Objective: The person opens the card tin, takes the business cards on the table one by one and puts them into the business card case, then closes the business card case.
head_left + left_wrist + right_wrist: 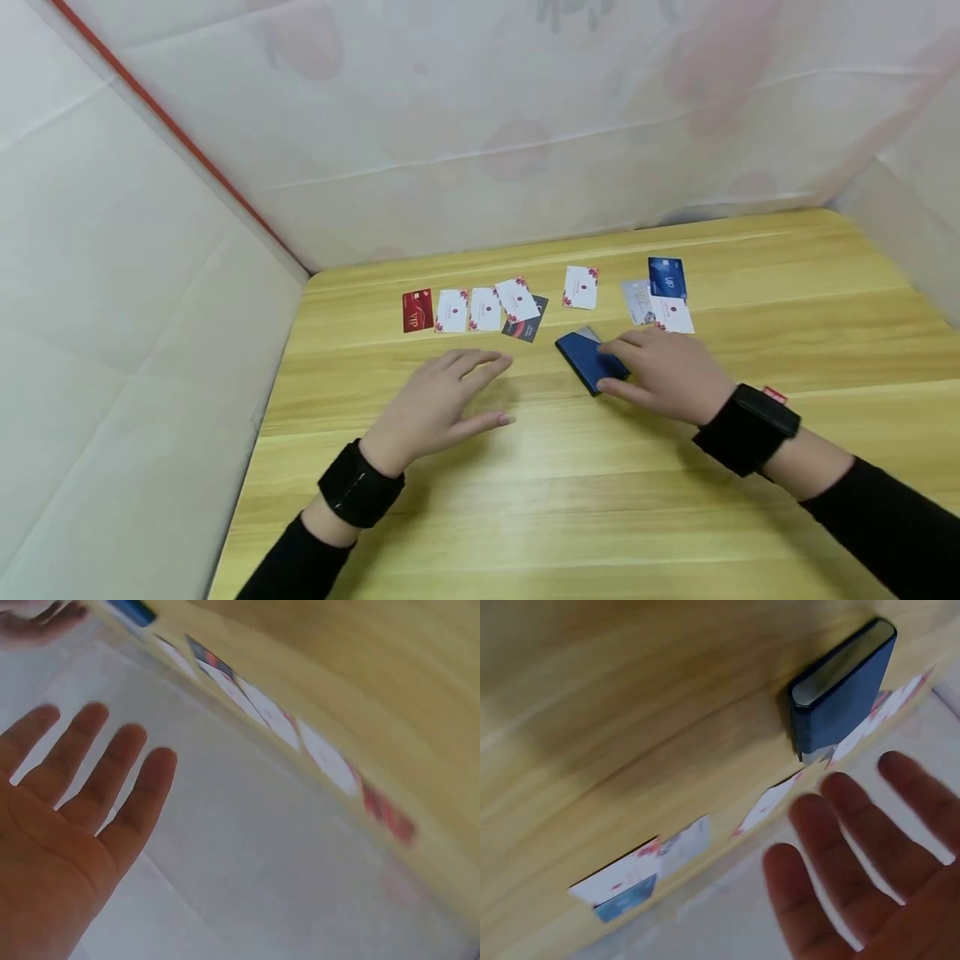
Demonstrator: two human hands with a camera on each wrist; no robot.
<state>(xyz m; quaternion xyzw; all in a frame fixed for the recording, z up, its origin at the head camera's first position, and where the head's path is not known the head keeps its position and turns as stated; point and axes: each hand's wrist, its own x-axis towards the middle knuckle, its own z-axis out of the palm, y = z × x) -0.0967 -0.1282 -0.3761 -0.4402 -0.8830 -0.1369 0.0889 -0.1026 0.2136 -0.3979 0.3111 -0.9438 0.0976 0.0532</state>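
A dark blue card holder (581,357) lies on the table, with a pale grey card corner (588,333) showing at its far edge. My right hand (667,373) hovers at its right side, fingertips overlapping it in the head view. In the right wrist view those fingers (817,847) are extended and hold nothing; the card holder (844,701) appears apart from them. To the left of the holder, my left hand (438,404) hangs over the table with fingers extended and nothing in them. The left wrist view shows its palm (49,859) and spread fingers.
Along the back lie a red VIP card (417,311), several white floral cards (452,311) and a dark grey card (521,330) partly covered by one. Further right, a blue VIP card (667,277) overlaps a silver card (637,300) and a white card (677,317). Cloth walls surround the wooden table (525,517).
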